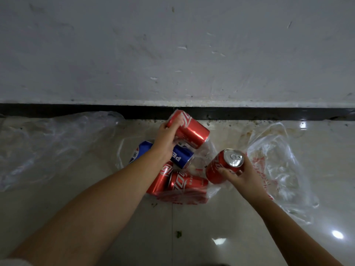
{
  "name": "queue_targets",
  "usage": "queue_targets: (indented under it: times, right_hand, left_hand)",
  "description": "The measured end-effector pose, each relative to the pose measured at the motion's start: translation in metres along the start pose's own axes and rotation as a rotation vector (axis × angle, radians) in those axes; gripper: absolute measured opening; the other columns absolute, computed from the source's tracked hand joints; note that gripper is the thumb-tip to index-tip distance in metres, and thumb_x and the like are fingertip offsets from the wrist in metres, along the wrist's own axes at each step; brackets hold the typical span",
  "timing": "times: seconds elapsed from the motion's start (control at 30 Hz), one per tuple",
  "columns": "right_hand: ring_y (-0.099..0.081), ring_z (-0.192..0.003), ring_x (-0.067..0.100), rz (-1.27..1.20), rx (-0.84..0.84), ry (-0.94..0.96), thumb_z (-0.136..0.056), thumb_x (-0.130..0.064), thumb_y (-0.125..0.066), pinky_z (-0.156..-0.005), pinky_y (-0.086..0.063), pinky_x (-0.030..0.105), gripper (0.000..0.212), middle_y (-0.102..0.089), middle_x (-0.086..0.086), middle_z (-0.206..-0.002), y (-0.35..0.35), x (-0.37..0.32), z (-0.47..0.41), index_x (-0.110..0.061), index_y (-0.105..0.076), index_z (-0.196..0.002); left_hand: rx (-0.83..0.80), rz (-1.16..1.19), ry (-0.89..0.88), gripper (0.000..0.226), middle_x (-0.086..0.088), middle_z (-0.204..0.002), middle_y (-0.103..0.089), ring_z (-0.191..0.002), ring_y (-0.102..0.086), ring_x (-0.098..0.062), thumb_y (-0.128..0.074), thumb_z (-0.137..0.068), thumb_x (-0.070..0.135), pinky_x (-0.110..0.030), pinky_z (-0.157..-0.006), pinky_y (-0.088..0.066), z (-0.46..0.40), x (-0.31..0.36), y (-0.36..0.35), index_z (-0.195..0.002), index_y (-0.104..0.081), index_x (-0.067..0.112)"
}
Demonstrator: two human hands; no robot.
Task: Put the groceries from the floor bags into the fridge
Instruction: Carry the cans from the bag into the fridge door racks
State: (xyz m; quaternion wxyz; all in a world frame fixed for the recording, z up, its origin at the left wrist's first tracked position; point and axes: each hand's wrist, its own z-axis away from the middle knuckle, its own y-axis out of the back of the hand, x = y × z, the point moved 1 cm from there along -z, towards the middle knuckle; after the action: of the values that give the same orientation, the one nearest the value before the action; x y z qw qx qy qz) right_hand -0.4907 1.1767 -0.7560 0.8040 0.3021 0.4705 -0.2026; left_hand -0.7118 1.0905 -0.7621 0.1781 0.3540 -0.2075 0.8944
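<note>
On the tiled floor (192, 237) by the wall, both hands are clamped on cans. The left hand (166, 139) reaches forward with its fingers curled round the far end of a red can (189, 129), which lies tilted, its near rim pointing right and toward the person, close to the black skirting (76, 110). The right hand (244, 175) grips a second red can (222, 167) from below and the right side, thumb on its label; this can is tipped so that its silver top with the pull tab faces up toward the camera. The two hands are apart, the left farther from the person, the right nearer and to the right.

Under the left wrist lies a blue can (178, 156) on its side, partly hidden by the forearm. Just nearer lie two more red cans (188, 182), side by side and touching, also on their sides. These three rest on a clear plastic bag (201, 194) with red print, spread flat on the tiles. A crumpled part of clear plastic with red print (278, 166) spreads to the right of the right hand; whether it is the same bag cannot be told. Another clear bag (48, 143) lies slack on the left, against the skirting. Above the skirting rises a scuffed white wall (172, 45). A small green scrap (179, 234) lies on the tiles between the forearms.
</note>
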Motion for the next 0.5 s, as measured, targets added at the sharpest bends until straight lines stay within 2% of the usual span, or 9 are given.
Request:
queue_targets:
  times: [0.07,0.13,0.23,0.37,0.43,0.5]
  right_hand:
    - [-0.06,-0.101,0.0,-0.058,0.027,-0.027,-0.062,-0.037,-0.075,-0.08,-0.051,0.018,0.065,-0.061,-0.012,-0.112,-0.003,-0.021,0.002,-0.027,-0.048,-0.121]
    - [-0.059,-0.1,0.0,-0.087,0.042,-0.041,-0.062,-0.041,-0.074,-0.082,-0.048,0.019,0.066,-0.06,-0.012,-0.111,-0.007,-0.053,0.008,-0.027,-0.048,-0.12]
    - [-0.06,-0.1,0.003,-0.103,0.007,-0.061,-0.061,-0.045,-0.073,-0.085,-0.047,0.021,0.062,-0.062,-0.013,-0.107,-0.01,-0.115,0.022,-0.028,-0.048,-0.116]
    - [-0.062,-0.105,0.015,-0.276,-0.067,-0.154,-0.063,-0.044,-0.07,-0.088,-0.051,0.033,0.05,-0.063,-0.005,-0.11,-0.005,-0.206,0.06,-0.032,-0.051,-0.108]
    - [-0.06,-0.111,0.023,-0.408,-0.069,-0.247,-0.066,-0.047,-0.069,-0.089,-0.052,0.037,0.064,-0.061,0.005,-0.119,0.002,-0.246,0.083,-0.022,-0.049,-0.121]
    - [-0.062,-0.112,0.026,-0.544,-0.066,-0.354,-0.056,-0.061,-0.076,-0.091,-0.053,0.043,0.091,-0.06,0.012,-0.124,0.012,-0.281,0.105,-0.016,-0.045,-0.129]
  left_hand:
    - [-0.031,0.218,0.089,0.054,-0.009,-0.116,-0.061,-0.105,-0.06,-0.023,-0.062,-0.083,0.046,-0.042,-0.087,-0.051,0.016,0.015,0.003,-0.127,-0.045,0.018]
    - [-0.064,0.272,0.172,0.049,-0.011,-0.111,-0.065,-0.102,-0.063,-0.026,-0.055,-0.086,0.053,-0.045,-0.084,-0.052,0.04,0.033,0.01,-0.117,-0.053,0.016]
    - [-0.051,0.251,0.316,0.068,-0.014,-0.114,-0.067,-0.097,-0.068,-0.03,-0.057,-0.078,0.065,-0.047,-0.086,-0.053,0.087,0.061,0.027,-0.121,-0.055,0.013]
    - [-0.018,0.193,0.428,0.074,-0.012,-0.089,-0.075,-0.08,-0.072,-0.028,-0.056,-0.07,0.07,-0.045,-0.075,-0.057,0.172,0.109,0.036,-0.12,-0.054,0.016]
    - [-0.036,0.194,0.428,0.08,-0.011,-0.092,-0.075,-0.081,-0.073,-0.027,-0.061,-0.064,0.067,-0.043,-0.07,-0.058,0.21,0.137,0.03,-0.124,-0.053,0.016]
    - [-0.05,0.194,0.431,0.082,-0.012,-0.099,-0.074,-0.086,-0.072,-0.028,-0.066,-0.061,0.063,-0.045,-0.075,-0.058,0.241,0.166,0.021,-0.126,-0.052,0.016]
